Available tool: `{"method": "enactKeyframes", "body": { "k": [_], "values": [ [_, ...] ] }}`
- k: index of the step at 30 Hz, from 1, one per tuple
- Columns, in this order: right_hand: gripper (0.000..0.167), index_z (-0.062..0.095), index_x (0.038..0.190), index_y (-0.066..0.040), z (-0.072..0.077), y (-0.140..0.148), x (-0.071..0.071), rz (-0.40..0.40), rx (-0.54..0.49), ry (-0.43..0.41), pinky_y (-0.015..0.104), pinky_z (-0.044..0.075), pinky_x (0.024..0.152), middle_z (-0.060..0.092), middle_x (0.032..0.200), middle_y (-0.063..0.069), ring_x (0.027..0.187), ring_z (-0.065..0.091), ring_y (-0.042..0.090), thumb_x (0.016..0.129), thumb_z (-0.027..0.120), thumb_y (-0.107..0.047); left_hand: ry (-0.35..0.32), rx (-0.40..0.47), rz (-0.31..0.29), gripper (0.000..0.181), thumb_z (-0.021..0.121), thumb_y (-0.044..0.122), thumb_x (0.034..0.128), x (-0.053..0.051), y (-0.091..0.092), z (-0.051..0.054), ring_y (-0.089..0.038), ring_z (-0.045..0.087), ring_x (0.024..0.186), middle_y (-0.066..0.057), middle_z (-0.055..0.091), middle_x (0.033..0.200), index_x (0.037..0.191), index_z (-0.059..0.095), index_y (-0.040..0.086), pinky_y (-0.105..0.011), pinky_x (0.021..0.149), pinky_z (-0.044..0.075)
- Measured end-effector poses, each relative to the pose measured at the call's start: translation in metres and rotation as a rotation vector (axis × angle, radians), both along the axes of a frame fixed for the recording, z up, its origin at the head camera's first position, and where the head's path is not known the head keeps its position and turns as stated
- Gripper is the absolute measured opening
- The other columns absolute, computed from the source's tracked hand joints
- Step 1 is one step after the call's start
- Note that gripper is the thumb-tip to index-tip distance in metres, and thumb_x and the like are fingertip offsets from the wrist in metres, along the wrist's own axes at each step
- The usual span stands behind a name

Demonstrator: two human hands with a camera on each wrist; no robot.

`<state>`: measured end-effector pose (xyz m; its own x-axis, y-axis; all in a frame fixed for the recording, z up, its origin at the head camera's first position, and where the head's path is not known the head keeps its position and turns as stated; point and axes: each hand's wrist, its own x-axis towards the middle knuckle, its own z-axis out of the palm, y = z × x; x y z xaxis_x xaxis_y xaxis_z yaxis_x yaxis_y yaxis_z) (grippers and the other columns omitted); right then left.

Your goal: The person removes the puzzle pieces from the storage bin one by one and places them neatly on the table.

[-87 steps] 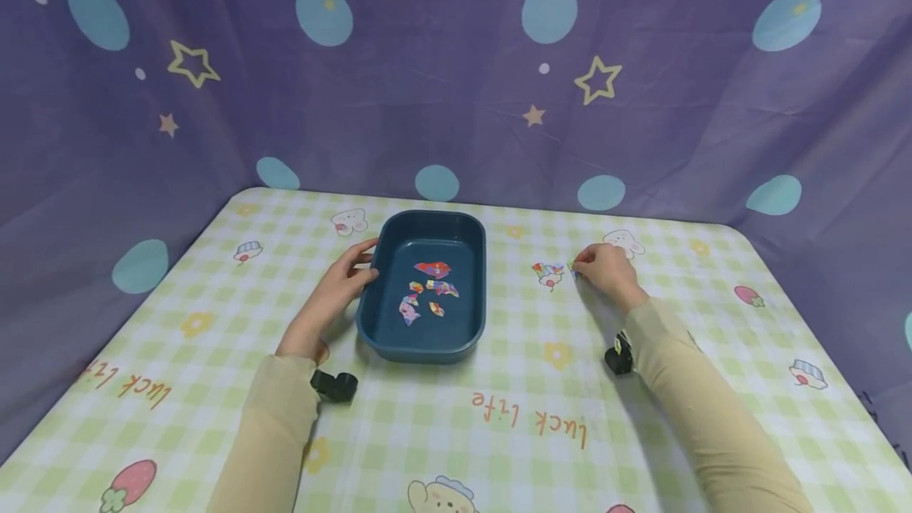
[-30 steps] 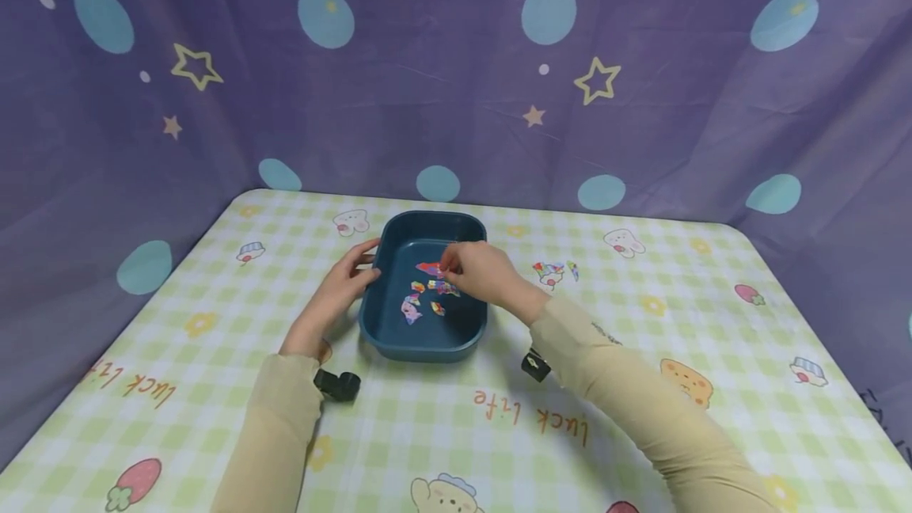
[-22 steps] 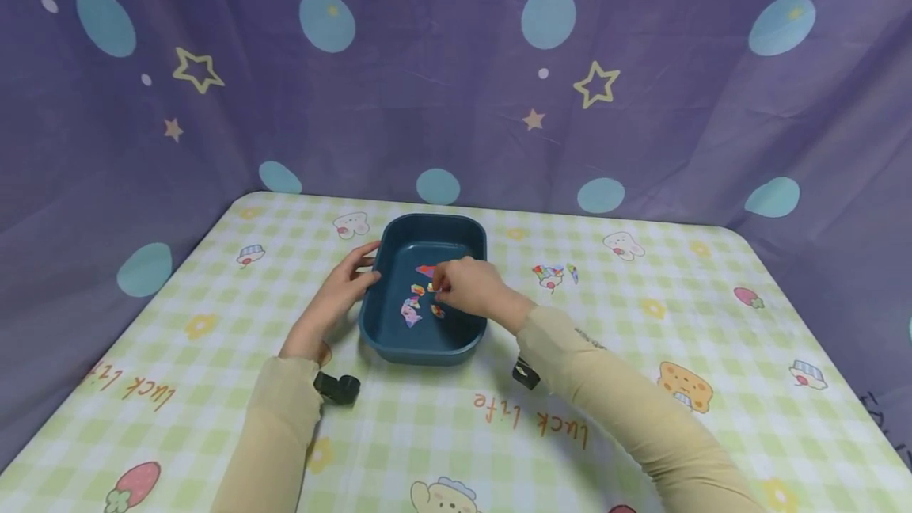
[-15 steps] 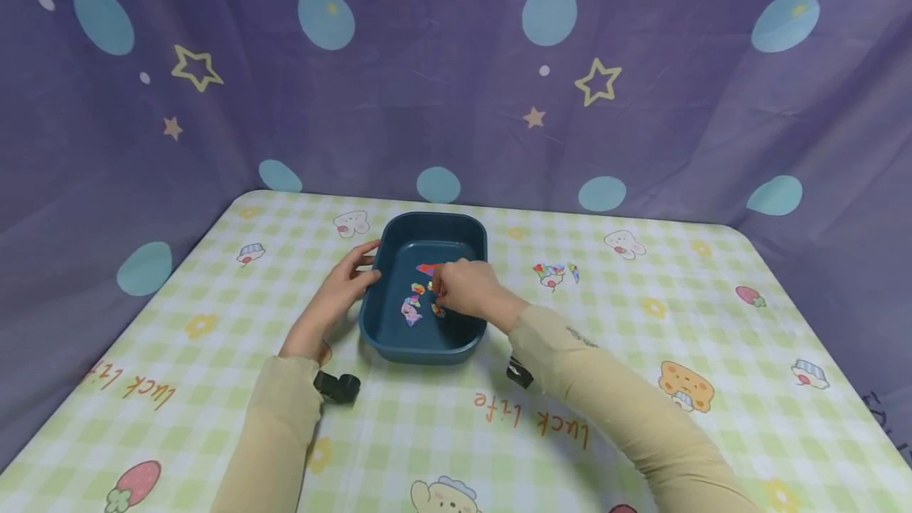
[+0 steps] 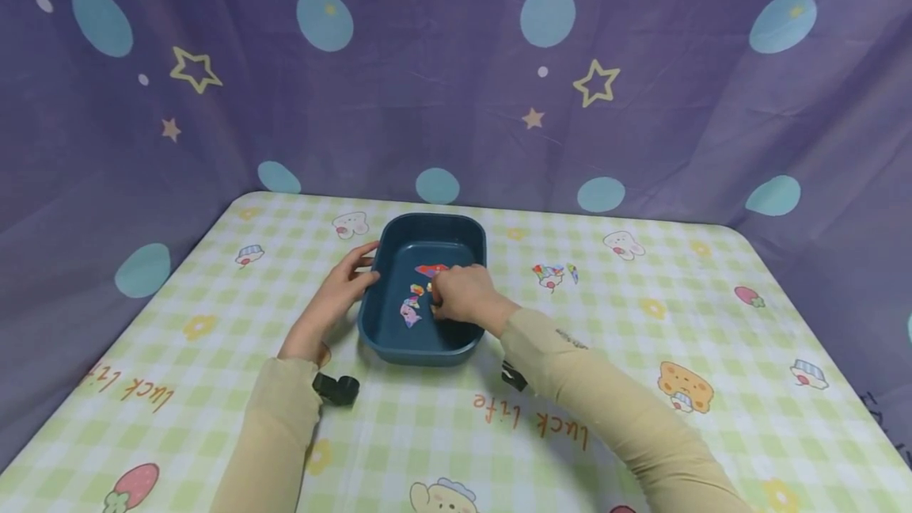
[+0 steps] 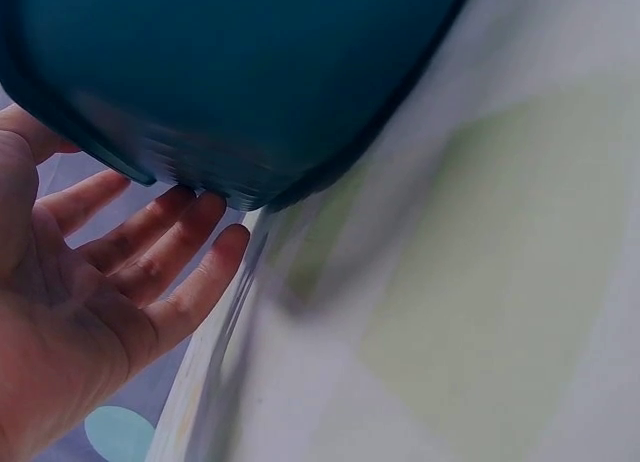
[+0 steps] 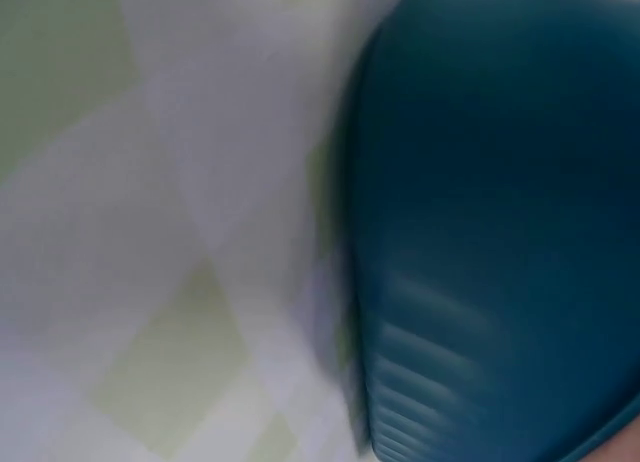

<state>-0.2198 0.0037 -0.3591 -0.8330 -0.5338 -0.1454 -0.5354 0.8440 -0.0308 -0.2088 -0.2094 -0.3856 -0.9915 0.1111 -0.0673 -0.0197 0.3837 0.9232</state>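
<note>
A dark teal rectangular tub [image 5: 422,355] stands on the table with several small, irregular, colourful printed pieces on its floor. Among them are a red piece [image 5: 431,270] and a pinkish piece [image 5: 409,312]. My left hand [image 5: 340,287] rests against the tub's left side, thumb near the rim. In the left wrist view its fingers [image 6: 165,247] touch the outer wall, only slightly bent. My right hand [image 5: 466,295] reaches over the right rim, fingers bent down at the tub's floor. It covers some pieces, and whether it pinches one is hidden.
Right of the tub, two colourful pieces lie on the table: a larger one [image 5: 549,271] and a narrow one [image 5: 573,273]. The checked tablecloth [image 5: 399,434] carries printed cartoons that resemble loose items. A purple curtain [image 5: 456,133] hangs behind the table's far edge.
My right hand has moved left from the narrow piece on the table into the tub, then slightly lower, covering a small orange piece visible earlier. My left hand has stayed at the tub.
</note>
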Motion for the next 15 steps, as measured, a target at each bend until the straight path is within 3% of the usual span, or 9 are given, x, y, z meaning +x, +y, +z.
{"method": "enactKeyframes", "body": {
  "k": [15],
  "values": [
    [0.016,0.061,0.067,-0.027,0.0024,0.0023,0.0022,0.044,-0.024,-0.010,0.035,0.045,0.065,0.059,0.067,-0.013,0.070,0.059,0.011,0.078,0.069,-0.034,0.006,-0.005,-0.009,0.056,0.048,0.020,0.0914,-0.0003,0.0009,-0.0001,-0.033,0.044,0.118,-0.017,0.038,0.137,0.144,0.027,0.023,-0.051,0.095,0.039]
  ]
}}
